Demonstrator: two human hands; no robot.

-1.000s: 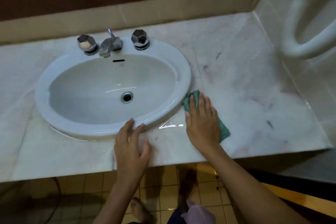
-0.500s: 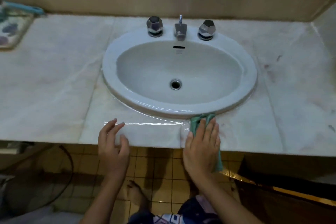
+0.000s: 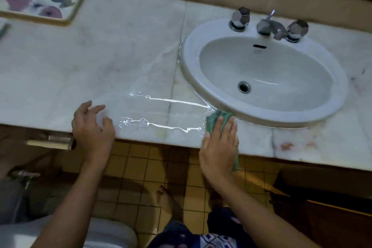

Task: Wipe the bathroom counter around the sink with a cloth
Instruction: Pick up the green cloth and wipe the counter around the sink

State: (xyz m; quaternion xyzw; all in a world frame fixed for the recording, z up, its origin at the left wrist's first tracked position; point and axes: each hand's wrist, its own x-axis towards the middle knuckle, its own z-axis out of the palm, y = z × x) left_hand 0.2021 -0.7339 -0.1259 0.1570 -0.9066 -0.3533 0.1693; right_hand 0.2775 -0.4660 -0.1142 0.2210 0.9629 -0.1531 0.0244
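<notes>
A: Two hands are at the bottom edge of the counter. The right hand, lower centre of the frame, lies flat and presses the green cloth down where the marble meets the front rim of the sink. The left hand, lower left, rests on the counter edge with fingers loose, gripping nothing.

B: How much looks done?

A: I'd judge it partly done. A glossy wet band with beaded edges runs between the hands, so that front strip seems wiped.

B: And what's left?

A: Further up, the wide marble stretch left of the sink looks dull and dry, as does the strip by the taps. At the lower right, reddish marks remain.
</notes>
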